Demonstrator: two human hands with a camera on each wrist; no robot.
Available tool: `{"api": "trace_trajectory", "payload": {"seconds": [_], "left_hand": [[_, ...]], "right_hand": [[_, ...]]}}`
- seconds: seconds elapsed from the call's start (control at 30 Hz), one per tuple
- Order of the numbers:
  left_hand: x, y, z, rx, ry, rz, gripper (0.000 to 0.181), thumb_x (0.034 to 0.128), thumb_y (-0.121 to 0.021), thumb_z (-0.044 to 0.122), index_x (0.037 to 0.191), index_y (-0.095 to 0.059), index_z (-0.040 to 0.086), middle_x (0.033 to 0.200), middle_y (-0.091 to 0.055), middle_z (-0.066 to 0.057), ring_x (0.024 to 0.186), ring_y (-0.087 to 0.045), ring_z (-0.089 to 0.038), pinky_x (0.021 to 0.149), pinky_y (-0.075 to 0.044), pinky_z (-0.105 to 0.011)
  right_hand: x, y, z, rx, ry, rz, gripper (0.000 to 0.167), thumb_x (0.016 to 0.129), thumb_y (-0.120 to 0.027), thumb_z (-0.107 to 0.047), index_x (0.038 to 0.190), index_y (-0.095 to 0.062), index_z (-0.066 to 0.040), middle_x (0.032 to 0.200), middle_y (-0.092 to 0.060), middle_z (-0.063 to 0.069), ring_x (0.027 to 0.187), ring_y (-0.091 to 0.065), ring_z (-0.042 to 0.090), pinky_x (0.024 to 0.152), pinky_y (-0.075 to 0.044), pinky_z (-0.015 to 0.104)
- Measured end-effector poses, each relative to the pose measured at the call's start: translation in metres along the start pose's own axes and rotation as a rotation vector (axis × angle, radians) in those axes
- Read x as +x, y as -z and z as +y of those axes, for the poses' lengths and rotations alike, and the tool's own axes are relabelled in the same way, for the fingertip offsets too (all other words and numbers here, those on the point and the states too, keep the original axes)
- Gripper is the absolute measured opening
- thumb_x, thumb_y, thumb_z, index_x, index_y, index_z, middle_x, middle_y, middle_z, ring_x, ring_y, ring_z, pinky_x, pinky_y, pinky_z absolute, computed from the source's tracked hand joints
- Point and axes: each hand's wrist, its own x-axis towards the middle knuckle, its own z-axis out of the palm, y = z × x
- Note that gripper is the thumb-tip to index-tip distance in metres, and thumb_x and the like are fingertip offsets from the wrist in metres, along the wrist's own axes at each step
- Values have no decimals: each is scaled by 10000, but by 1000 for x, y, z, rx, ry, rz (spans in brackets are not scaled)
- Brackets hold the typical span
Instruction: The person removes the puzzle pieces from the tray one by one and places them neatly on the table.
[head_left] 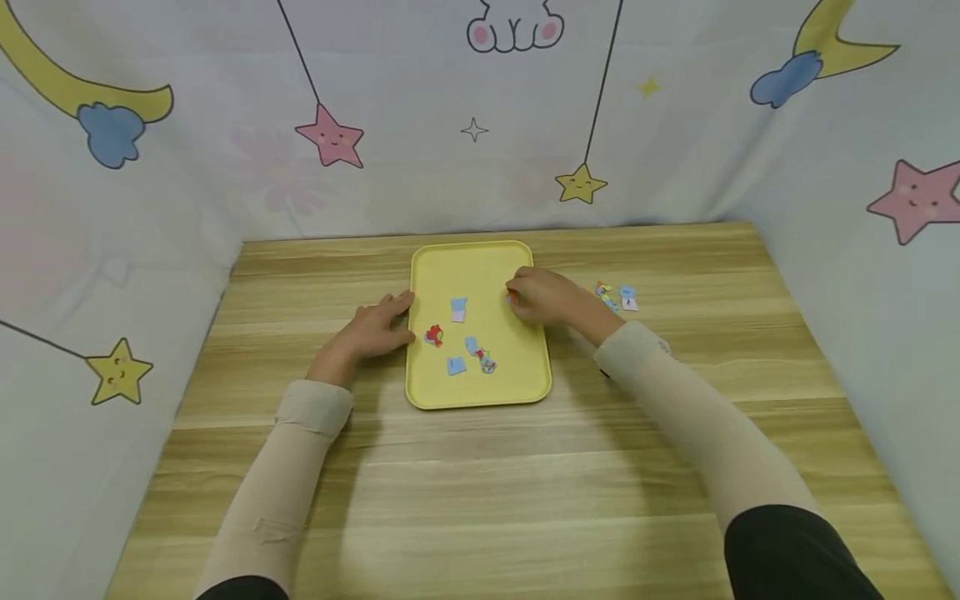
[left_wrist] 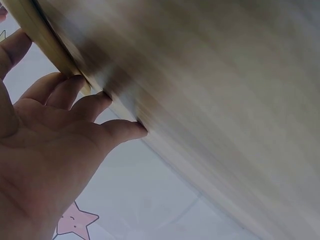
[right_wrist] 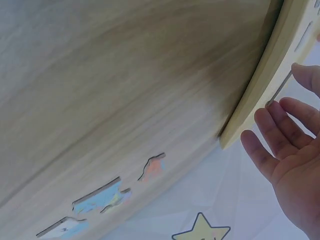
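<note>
A yellow tray (head_left: 480, 396) lies on the wooden table. At its left rim rests my left hand (head_left: 372, 327), fingers spread and fingertips touching the edge. My right hand (head_left: 547, 297) is over the tray's right side, pinching a small flat puzzle piece (right_wrist: 281, 89) between thumb and fingers; only a bit of its orange print shows in the head view. On the tray lie a blue-and-pink piece (head_left: 459, 310), a red piece (head_left: 434, 335), a light blue piece (head_left: 456, 366) and some joined or touching pieces (head_left: 487, 365).
Right of the tray, several more puzzle pieces (head_left: 628, 298) lie on the table (head_left: 480, 500), partly behind the right wrist. A white cloth (head_left: 420, 125) printed with stars and moons hangs at the back and both sides.
</note>
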Motion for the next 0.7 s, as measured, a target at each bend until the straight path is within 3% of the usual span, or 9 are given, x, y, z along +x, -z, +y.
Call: {"api": "trace_trajectory", "payload": {"seconds": [0.13, 0.37, 0.57, 0.7], "left_hand": [[0, 1, -1, -4, -7, 1, 811, 1003, -638, 249, 1673, -231, 41, 1738, -210, -144, 1609, -81, -428, 1217, 71, -724], [0, 2, -1, -8, -3, 3, 814, 1000, -642, 252, 1674, -233, 46, 1736, -222, -139, 1611, -84, -421, 1227, 66, -708], [0, 2, -1, -18, -6, -6, 811, 1003, -641, 252, 1673, -233, 43, 1735, -224, -137, 1614, -76, -409, 1235, 69, -692], [0, 4, 0, 1, -15, -12, 810, 1006, -636, 260, 1670, -233, 31, 1731, -227, -155, 1609, -83, -425, 1236, 49, -697]], "right_hand": [[-4, 3, 6, 15, -6, 5, 160, 1042, -571, -133, 1050, -688, -24, 1097, -668, 145, 964, -643, 280, 838, -536, 402], [-14, 10, 11, 45, -28, 18, 295, 1037, -613, -140, 1244, -690, 57, 1170, -674, 184, 949, -615, 271, 859, -538, 427], [-20, 10, 21, 19, -12, 45, 140, 1030, -599, -100, 1032, -693, 3, 979, -639, 115, 818, -557, 232, 749, -504, 398], [-28, 11, 29, 20, -41, 41, 183, 1036, -583, -116, 1098, -711, -2, 1021, -651, 118, 872, -591, 246, 789, -519, 410]]}}
